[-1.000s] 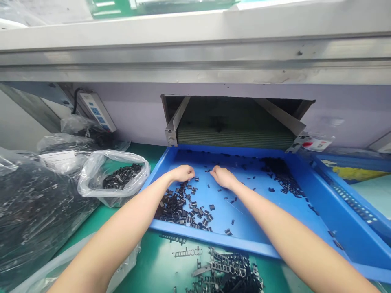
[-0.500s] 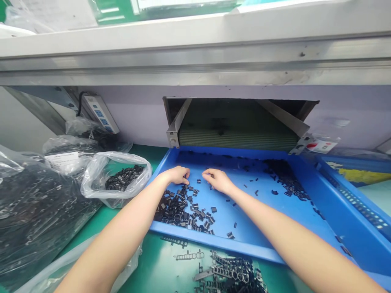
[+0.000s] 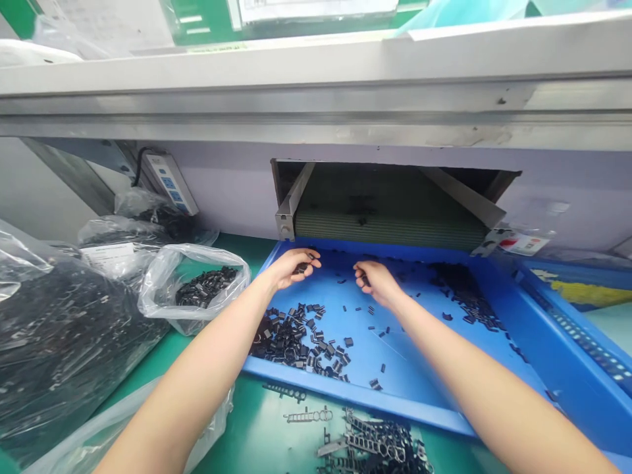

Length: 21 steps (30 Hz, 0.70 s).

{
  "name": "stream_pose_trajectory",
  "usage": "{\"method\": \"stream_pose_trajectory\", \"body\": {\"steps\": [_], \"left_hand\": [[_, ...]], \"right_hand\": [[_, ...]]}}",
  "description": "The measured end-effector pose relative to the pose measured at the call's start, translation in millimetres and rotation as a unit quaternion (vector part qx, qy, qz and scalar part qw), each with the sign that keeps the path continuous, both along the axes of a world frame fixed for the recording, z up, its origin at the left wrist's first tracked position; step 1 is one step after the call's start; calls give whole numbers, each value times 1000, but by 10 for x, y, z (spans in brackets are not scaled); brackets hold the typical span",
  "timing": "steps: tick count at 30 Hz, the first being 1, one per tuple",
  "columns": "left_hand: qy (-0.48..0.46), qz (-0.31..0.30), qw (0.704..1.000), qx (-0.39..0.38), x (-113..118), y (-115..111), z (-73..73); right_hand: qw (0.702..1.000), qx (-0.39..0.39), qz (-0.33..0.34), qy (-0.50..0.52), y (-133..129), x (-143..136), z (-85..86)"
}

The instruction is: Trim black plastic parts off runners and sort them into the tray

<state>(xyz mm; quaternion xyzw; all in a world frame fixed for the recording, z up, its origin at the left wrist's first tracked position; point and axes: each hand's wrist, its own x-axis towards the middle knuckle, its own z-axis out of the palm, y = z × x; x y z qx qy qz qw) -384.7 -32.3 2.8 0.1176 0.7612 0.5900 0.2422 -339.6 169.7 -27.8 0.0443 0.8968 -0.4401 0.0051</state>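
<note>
Blue plastic formed the tray (image 3: 355,394) in front of you, set on the green table (image 3: 257,434) with its far edge below the ribbed belt (image 3: 390,227). Your left hand (image 3: 289,268) was above the far left part of the tray, fingers curled around small black pieces (image 3: 300,268); their count could not be told. Your right hand (image 3: 380,283) was opposite, fingers drawn into a narrow grip on a black piece (image 3: 365,280) that they partly hid. The two hands were apart, both over the tray. Nearer to you, the front left corner of the tray contained a loose pile (image 3: 286,339) of small black pieces, with single ones scattered across the floor toward the middle. A second heap (image 3: 461,289) lay in the far right part, along the side wall. To the left of the tray, a clear bag (image 3: 153,296) stood on the table with black pieces inside. Outside the front rim, a tangle of black strips (image 3: 380,444) lay on the table.
</note>
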Motion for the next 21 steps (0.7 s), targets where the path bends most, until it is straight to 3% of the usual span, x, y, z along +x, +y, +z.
{"method": "stream_pose_trajectory", "body": {"steps": [3, 5, 10, 13, 16, 21], "left_hand": [[-23, 50, 994, 93, -13, -19, 59], [-45, 71, 989, 121, -12, -9, 47], [-93, 93, 985, 113, -6, 58, -52], [-105, 93, 986, 89, -3, 87, -92], [-106, 86, 989, 64, 13, 107, -109], [-95, 64, 993, 21, 62, 132, -113]], "right_hand": [[1000, -1, -13, 14, 214, 19, 80], [1000, 22, 2, 14, 183, 68, 69], [984, 129, 121, 15, -393, 236, -130], [968, 206, 142, 14, -598, 275, -231], [954, 271, 125, 12, -490, 265, -277], [933, 350, 88, -10, -44, 279, -277]]}}
